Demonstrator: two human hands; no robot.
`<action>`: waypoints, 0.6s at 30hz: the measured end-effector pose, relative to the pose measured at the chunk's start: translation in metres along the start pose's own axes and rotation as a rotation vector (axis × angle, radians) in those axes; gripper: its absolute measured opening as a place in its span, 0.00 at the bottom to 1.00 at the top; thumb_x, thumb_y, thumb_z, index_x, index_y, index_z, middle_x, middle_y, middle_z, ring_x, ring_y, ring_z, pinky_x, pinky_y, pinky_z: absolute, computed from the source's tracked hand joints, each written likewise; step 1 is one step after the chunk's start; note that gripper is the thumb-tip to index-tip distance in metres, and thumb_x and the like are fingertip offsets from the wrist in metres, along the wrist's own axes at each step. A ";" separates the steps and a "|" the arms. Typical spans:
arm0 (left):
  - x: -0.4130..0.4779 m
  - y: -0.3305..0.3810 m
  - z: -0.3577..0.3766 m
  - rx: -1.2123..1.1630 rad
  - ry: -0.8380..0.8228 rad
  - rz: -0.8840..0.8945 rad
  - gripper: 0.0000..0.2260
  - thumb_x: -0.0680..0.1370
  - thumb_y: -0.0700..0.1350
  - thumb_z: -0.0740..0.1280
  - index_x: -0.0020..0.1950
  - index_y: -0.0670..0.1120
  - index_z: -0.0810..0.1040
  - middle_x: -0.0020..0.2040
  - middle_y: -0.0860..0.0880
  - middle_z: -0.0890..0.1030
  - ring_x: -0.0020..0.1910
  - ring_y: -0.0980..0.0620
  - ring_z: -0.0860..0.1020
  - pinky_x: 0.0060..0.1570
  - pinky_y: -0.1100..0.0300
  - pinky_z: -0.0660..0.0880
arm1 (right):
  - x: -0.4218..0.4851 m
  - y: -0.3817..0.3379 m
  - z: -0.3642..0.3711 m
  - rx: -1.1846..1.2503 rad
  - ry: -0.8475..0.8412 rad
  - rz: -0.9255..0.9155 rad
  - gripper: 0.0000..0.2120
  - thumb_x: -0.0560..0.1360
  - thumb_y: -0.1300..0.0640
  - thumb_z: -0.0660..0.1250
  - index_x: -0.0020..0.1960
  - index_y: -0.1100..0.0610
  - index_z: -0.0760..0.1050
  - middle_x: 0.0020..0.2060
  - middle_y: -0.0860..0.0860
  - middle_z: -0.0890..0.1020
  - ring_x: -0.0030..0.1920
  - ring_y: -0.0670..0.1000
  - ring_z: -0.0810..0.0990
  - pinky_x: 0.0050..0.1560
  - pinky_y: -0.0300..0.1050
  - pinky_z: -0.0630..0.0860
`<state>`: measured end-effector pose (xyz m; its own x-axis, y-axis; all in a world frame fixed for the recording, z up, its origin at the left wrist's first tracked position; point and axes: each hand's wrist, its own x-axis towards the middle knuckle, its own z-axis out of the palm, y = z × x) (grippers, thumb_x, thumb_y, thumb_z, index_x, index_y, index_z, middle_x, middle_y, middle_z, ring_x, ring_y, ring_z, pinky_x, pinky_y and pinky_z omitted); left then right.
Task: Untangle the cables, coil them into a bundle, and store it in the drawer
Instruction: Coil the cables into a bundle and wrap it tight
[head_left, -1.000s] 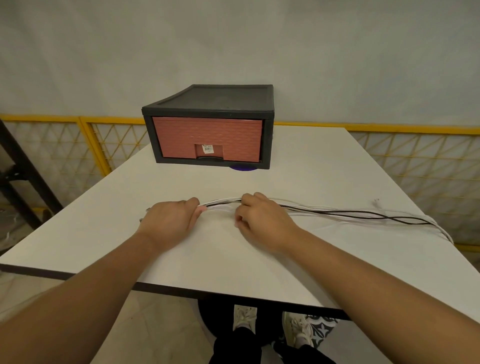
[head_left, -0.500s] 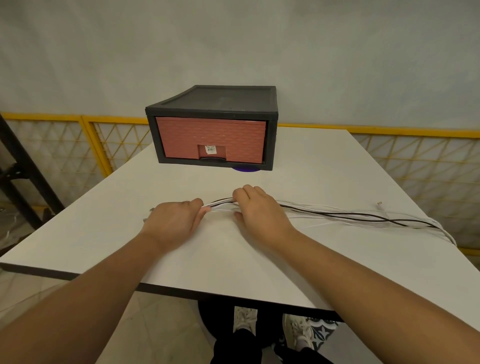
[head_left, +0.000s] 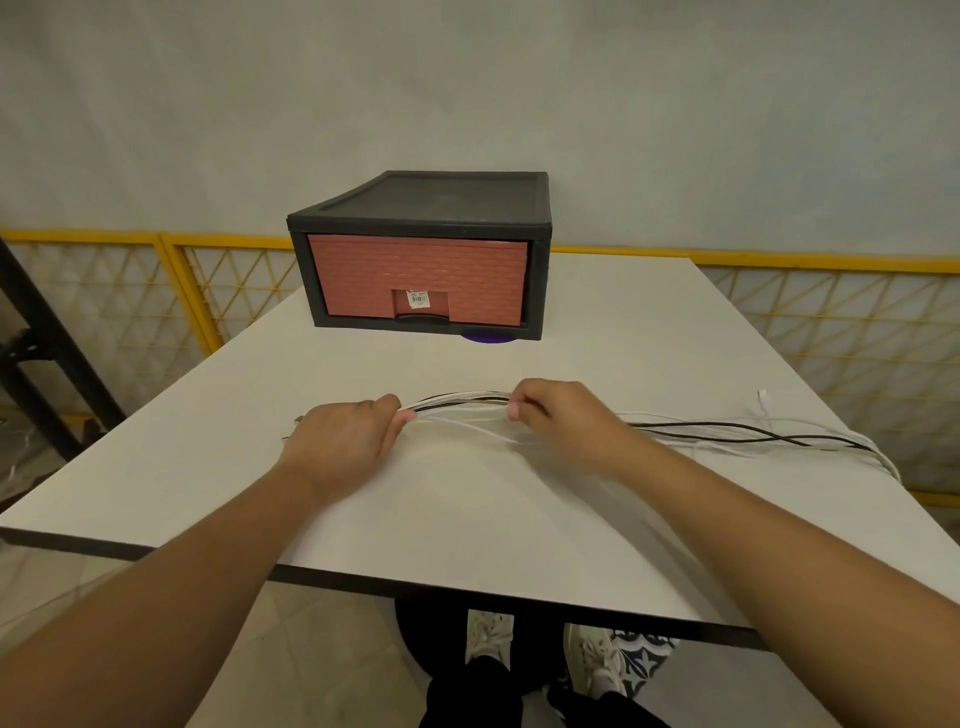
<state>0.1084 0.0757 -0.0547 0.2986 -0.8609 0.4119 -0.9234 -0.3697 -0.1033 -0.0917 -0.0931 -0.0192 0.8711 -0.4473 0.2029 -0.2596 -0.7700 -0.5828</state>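
Pinching the cables (head_left: 457, 408) at two spots, the left hand (head_left: 348, 441) and right hand (head_left: 561, 415) each have fingers (head_left: 408, 414) clamped on the white and black strands, with a short arc raised between them. To the right of the right fingers the rest trails loose over the tabletop (head_left: 467, 519), strands crossing. Beyond the fingers the drawer (head_left: 415, 280) sits shut. Early days, I'd say: straightening underway, no coil made, nothing stored.

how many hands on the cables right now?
2. The left hand grips the cables near their left end; the right hand pinches them a little further right. Fingertips are partly hidden.
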 end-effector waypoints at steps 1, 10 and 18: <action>0.001 0.000 0.000 -0.001 0.004 0.003 0.21 0.83 0.57 0.45 0.52 0.46 0.71 0.45 0.46 0.82 0.44 0.41 0.80 0.37 0.54 0.66 | -0.003 0.003 -0.009 0.083 -0.036 0.052 0.10 0.81 0.59 0.59 0.43 0.55 0.76 0.33 0.43 0.74 0.33 0.42 0.69 0.36 0.33 0.65; 0.001 0.000 0.000 0.004 -0.008 -0.006 0.20 0.83 0.56 0.46 0.55 0.46 0.72 0.46 0.45 0.83 0.44 0.41 0.81 0.37 0.54 0.66 | -0.022 -0.001 -0.040 0.335 -0.365 0.098 0.10 0.81 0.59 0.60 0.50 0.57 0.80 0.31 0.50 0.76 0.32 0.49 0.74 0.36 0.38 0.74; 0.000 0.001 -0.002 0.025 -0.014 -0.001 0.20 0.83 0.56 0.46 0.55 0.46 0.72 0.46 0.45 0.82 0.44 0.41 0.81 0.37 0.55 0.65 | -0.016 -0.013 -0.052 0.396 -0.582 0.251 0.14 0.81 0.53 0.60 0.44 0.57 0.81 0.28 0.49 0.72 0.30 0.48 0.67 0.35 0.40 0.71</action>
<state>0.1065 0.0761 -0.0529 0.3029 -0.8652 0.3995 -0.9170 -0.3788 -0.1252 -0.1244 -0.0994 0.0264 0.9139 -0.1903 -0.3586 -0.4058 -0.4059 -0.8189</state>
